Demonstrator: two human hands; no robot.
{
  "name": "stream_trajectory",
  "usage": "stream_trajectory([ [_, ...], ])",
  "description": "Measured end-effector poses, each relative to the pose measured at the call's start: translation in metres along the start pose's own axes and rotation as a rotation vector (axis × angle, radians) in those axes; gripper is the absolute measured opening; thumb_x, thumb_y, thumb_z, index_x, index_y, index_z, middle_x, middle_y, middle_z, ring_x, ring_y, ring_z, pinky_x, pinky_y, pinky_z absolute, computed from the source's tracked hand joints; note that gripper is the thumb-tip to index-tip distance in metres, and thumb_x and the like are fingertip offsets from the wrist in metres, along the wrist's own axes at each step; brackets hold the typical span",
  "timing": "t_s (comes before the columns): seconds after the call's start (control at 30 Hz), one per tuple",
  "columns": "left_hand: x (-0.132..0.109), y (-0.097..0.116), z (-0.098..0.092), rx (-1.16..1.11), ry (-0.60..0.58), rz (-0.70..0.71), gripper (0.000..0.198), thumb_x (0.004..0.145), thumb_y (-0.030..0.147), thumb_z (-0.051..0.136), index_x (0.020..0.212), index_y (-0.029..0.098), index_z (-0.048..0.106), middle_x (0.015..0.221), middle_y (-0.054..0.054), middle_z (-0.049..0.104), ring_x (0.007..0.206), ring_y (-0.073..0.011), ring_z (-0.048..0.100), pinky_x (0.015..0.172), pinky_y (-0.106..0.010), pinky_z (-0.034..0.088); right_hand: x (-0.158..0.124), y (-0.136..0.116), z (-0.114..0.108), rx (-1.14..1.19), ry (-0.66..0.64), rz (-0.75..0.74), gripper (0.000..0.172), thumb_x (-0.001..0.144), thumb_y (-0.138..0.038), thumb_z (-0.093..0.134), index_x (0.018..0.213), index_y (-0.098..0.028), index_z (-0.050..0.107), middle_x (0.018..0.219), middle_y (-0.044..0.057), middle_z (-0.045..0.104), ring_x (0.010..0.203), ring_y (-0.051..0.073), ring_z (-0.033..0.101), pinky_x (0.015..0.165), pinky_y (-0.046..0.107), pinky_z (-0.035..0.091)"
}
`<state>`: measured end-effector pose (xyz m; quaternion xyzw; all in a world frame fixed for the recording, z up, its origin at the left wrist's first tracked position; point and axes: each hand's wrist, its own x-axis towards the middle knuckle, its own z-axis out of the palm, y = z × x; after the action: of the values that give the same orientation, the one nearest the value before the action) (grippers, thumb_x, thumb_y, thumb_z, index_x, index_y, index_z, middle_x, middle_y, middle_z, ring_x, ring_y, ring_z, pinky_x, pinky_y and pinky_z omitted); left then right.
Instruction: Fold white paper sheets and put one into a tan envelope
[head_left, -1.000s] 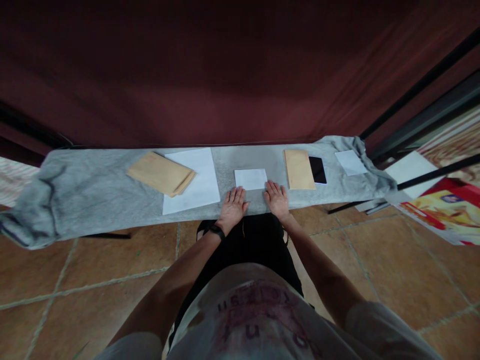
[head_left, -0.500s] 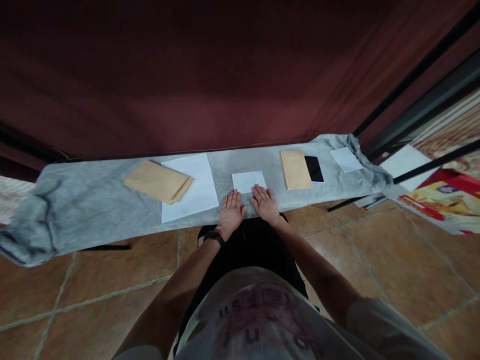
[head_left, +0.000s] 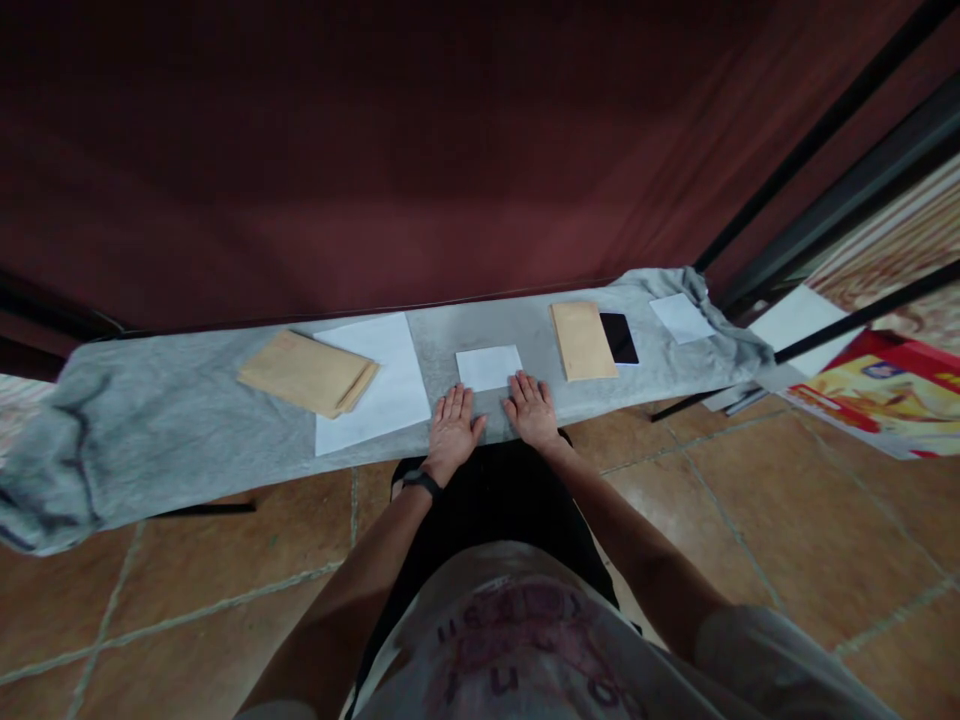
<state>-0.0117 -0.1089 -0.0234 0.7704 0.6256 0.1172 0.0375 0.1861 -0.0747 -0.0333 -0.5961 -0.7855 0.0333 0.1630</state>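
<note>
A small white rectangle of paper (head_left: 488,367), possibly folded, lies flat in front of me on the grey cloth (head_left: 187,450) that covers a long narrow table. My left hand (head_left: 453,430) rests flat by the paper's near left corner, fingers stretched out, with a dark band on the wrist. My right hand (head_left: 532,410) also lies flat, its fingertips at the paper's near right corner. Neither hand holds anything. Left of them, a stack of brown envelopes (head_left: 304,370) partly covers some large white paper (head_left: 397,375).
To the right lie another brown envelope (head_left: 583,342), a dark phone (head_left: 620,338) partly beside it, and a white sheet (head_left: 682,318). A dark red panel (head_left: 390,240) rises behind the table. On the far right is a red and yellow box (head_left: 892,385).
My left hand has slid a little to the left, away from my right hand, and its thumb is spread wider. The whole view has shifted slightly.
</note>
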Motion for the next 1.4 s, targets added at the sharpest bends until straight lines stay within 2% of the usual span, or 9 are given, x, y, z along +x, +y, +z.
stream_trajectory([
  [0.17, 0.001, 0.002, -0.001, 0.038, -0.001, -0.007, 0.067, 0.105, 0.047, 0.034, 0.159, 0.007, 0.037, 0.168, -0.019, 0.032, 0.158, -0.0304, 0.026, 0.128, -0.051, 0.024, 0.0, 0.001, 0.002, -0.011, 0.025, -0.023, 0.057, 0.108, -0.038, 0.039, 0.156, -0.008, 0.043, 0.163, 0.02, 0.041, 0.148, 0.034, 0.042, 0.123, 0.056, 0.024],
  [0.43, 0.006, -0.001, -0.001, 0.085, -0.092, -0.044, 0.068, 0.105, 0.049, 0.034, 0.162, 0.01, 0.033, 0.168, -0.016, 0.032, 0.158, -0.0295, 0.026, 0.128, -0.049, 0.025, -0.001, 0.003, 0.009, 0.019, 0.096, -0.039, 0.055, 0.108, -0.039, 0.039, 0.156, -0.011, 0.045, 0.161, 0.02, 0.045, 0.147, 0.033, 0.044, 0.122, 0.057, 0.025],
  [0.7, 0.011, -0.008, 0.0, 0.116, -0.197, -0.084, 0.069, 0.105, 0.051, 0.037, 0.164, 0.016, 0.029, 0.171, -0.012, 0.027, 0.159, -0.0251, 0.024, 0.129, -0.044, 0.02, -0.001, 0.001, 0.013, 0.048, 0.1, -0.014, 0.057, 0.108, -0.039, 0.041, 0.156, -0.01, 0.045, 0.161, 0.02, 0.045, 0.148, 0.032, 0.043, 0.124, 0.055, 0.022],
  [0.97, 0.016, -0.013, -0.005, 0.12, -0.305, -0.105, 0.069, 0.105, 0.049, 0.037, 0.165, 0.016, 0.025, 0.172, -0.013, 0.022, 0.16, -0.0249, 0.019, 0.129, -0.044, 0.019, 0.0, -0.002, 0.014, 0.092, 0.072, 0.004, 0.057, 0.108, -0.038, 0.039, 0.156, -0.007, 0.045, 0.163, 0.022, 0.041, 0.15, 0.034, 0.04, 0.125, 0.055, 0.018],
  [1.17, 0.017, -0.018, -0.001, 0.09, -0.295, -0.102, 0.071, 0.105, 0.054, 0.034, 0.165, 0.018, 0.025, 0.173, -0.012, 0.021, 0.16, -0.027, 0.018, 0.129, -0.047, 0.018, 0.003, -0.004, 0.017, 0.126, 0.038, 0.031, 0.058, 0.106, -0.036, 0.041, 0.157, -0.008, 0.043, 0.165, 0.021, 0.037, 0.152, 0.032, 0.037, 0.126, 0.056, 0.017],
  [1.4, 0.016, -0.025, 0.008, 0.054, -0.269, -0.099, 0.07, 0.105, 0.055, 0.033, 0.165, 0.021, 0.024, 0.173, -0.012, 0.019, 0.16, -0.0296, 0.018, 0.128, -0.051, 0.018, 0.005, -0.004, 0.014, 0.183, 0.024, 0.02, 0.059, 0.106, -0.034, 0.042, 0.156, -0.003, 0.043, 0.163, 0.024, 0.038, 0.152, 0.035, 0.036, 0.126, 0.06, 0.017],
])
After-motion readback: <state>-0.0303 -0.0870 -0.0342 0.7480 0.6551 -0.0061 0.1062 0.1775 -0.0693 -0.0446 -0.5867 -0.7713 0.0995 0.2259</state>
